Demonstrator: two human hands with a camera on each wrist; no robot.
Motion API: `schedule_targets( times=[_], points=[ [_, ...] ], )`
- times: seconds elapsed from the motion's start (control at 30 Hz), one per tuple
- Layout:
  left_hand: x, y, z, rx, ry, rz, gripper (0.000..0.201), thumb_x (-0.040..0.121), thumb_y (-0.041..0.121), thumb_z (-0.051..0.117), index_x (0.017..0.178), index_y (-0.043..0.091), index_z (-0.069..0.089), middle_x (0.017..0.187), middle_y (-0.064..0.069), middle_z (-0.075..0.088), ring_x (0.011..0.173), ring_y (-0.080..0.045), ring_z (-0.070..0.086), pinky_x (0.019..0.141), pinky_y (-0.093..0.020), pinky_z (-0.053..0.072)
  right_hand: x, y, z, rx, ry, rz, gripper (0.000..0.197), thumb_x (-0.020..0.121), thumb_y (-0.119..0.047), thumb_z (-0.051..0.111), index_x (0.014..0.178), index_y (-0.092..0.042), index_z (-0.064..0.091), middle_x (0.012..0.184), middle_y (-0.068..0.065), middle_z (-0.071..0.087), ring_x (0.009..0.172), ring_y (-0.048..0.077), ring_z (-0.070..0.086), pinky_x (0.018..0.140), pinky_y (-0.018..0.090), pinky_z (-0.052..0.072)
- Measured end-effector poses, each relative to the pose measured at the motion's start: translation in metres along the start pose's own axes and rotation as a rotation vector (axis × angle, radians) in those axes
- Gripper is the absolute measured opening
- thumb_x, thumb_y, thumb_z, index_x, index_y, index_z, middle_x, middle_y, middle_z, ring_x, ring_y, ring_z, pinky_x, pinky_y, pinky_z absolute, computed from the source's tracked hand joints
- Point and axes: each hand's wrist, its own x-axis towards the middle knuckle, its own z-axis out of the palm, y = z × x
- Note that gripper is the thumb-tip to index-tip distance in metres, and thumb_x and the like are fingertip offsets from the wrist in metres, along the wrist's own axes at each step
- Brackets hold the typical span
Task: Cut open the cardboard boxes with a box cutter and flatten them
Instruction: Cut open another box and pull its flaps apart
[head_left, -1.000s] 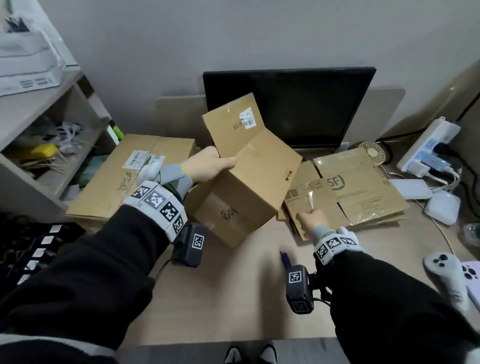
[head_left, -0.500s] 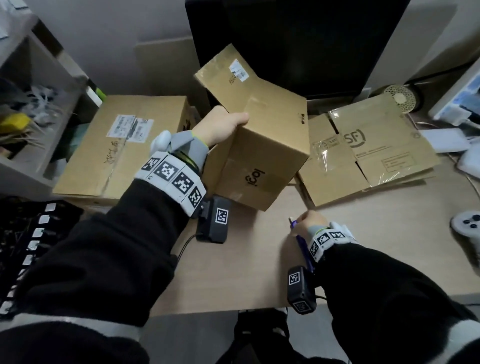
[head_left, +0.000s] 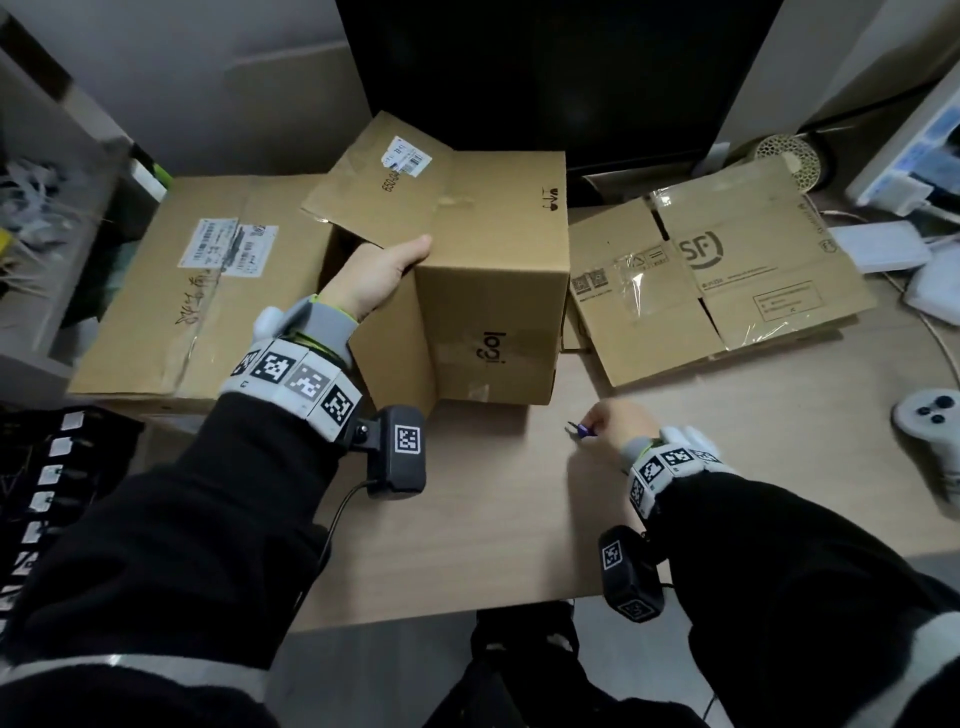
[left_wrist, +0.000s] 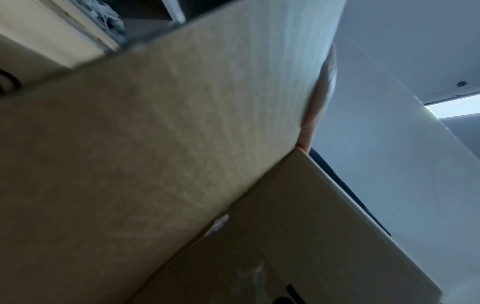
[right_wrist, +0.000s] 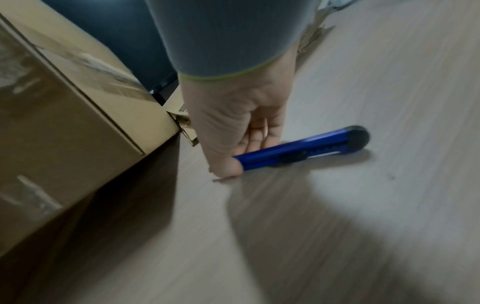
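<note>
the logi box (head_left: 488, 291) at frame centre is being gripped by the left hand (head_left: 376, 275) while the blue box cutter (right_wrist: 301, 150), low on the desk (head_left: 467, 519), is being pinched near its blade end by the right hand (right_wrist: 233, 123), so fingers (right_wrist: 259, 133) risk being nicked.

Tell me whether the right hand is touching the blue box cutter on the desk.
Touching. In the right wrist view the right hand has its thumb and fingers closed on one end of the blue box cutter, which lies on the wooden desk.
</note>
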Motion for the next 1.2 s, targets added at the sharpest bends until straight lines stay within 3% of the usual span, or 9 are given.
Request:
schedule_targets(
  times=[0.2,0.33,0.5,0.67,0.73,0.87,0.97,1.1,1.2],
  points=[
    [-0.004,-0.005,-0.015,-0.076,0.062,0.03,0.036,0.096,0.023,0.055,0.126,0.003,0.057,0.118,-0.001,0.058,0.111,-0.014,0.054,0.091,-0.016,0.035,0.013,-0.004,-0.016,0.804,0.183,0.109,0.017,0.085,-0.011,0.066,0.097,-0.02,0.06,0.09,0.003,0.063,0.085,0.021,0.057,0.078,0.032,0.049],
    [-0.009,-0.007,-0.024,-0.01,0.095,0.011,0.037,0.098,0.027,0.051,0.127,0.005,0.056,0.112,0.003,0.053,0.104,-0.011,0.05,0.062,-0.003,0.038,0.024,-0.025,-0.044,1.309,0.188,0.16,0.007,0.097,-0.007,0.046,0.093,-0.014,0.048,0.074,0.006,0.062,0.069,0.018,0.056,0.072,0.032,0.046],
    [-0.012,-0.01,-0.037,-0.011,0.1,-0.007,0.042,0.098,0.033,0.047,0.131,0.007,0.054,0.12,0.006,0.051,0.104,-0.009,0.047,0.074,-0.01,0.032,0.032,-0.047,-0.075,1.304,0.273,0.202,0.025,0.099,-0.014,0.034,0.078,-0.016,0.049,0.064,0.003,0.048,0.054,0.017,0.045,0.059,0.027,0.039],
    [-0.012,-0.018,-0.029,-0.066,0.022,-0.116,0.051,0.093,0.046,0.051,0.127,0.008,0.057,0.123,-0.003,0.059,0.086,-0.01,0.058,0.068,-0.015,0.044,0.043,-0.049,-0.079,1.272,0.328,0.283,0.039,0.098,-0.03,0.039,0.121,-0.003,0.055,0.109,0.014,0.061,0.101,0.028,0.058,0.099,0.04,0.044],
    [-0.015,-0.018,-0.025,-0.013,0.016,-0.118,0.05,0.093,0.048,0.05,0.125,0.01,0.056,0.113,-0.004,0.063,0.079,-0.008,0.058,0.06,-0.009,0.046,0.039,-0.051,-0.088,1.295,0.373,0.297,0.045,0.099,-0.036,0.036,0.124,-0.002,0.052,0.118,0.017,0.06,0.109,0.031,0.058,0.102,0.045,0.043],
    [-0.021,-0.024,-0.026,0.182,-0.17,-0.338,0.081,0.087,0.073,0.033,0.139,0.012,0.043,0.134,-0.01,0.053,0.118,-0.034,0.054,0.099,-0.04,0.045,0.04,-0.047,-0.107,1.23,0.425,0.285,0.04,0.095,-0.027,0.036,0.123,-0.003,0.053,0.121,0.019,0.059,0.113,0.036,0.057,0.102,0.048,0.042],
    [-0.023,-0.026,-0.042,0.497,-0.359,-0.508,0.084,0.085,0.077,0.025,0.113,0.005,0.058,0.107,-0.015,0.063,0.108,-0.036,0.06,0.088,-0.041,0.049,0.035,-0.049,-0.112,1.179,0.425,0.229,0.035,0.095,-0.021,0.035,0.119,-0.005,0.054,0.114,0.016,0.059,0.106,0.032,0.056,0.102,0.047,0.042],
    [-0.017,-0.005,-0.051,0.728,-0.287,-0.276,0.05,0.097,0.043,0.047,0.067,0.006,0.064,0.053,-0.001,0.065,0.049,-0.012,0.062,0.045,-0.018,0.043,0.033,-0.049,-0.11,1.149,0.44,0.215,0.028,0.095,-0.021,0.034,0.108,-0.01,0.056,0.102,0.012,0.056,0.095,0.027,0.052,0.1,0.044,0.041],
    [-0.004,0.01,-0.048,0.73,-0.038,0.03,0.047,0.096,0.046,0.044,0.071,0.009,0.059,0.061,0.0,0.062,0.062,-0.021,0.057,0.059,-0.026,0.041,0.03,-0.05,-0.113,1.151,0.439,0.213,0.021,0.094,-0.021,0.036,0.099,-0.012,0.054,0.099,0.012,0.056,0.091,0.028,0.053,0.095,0.042,0.044]
  ],
)
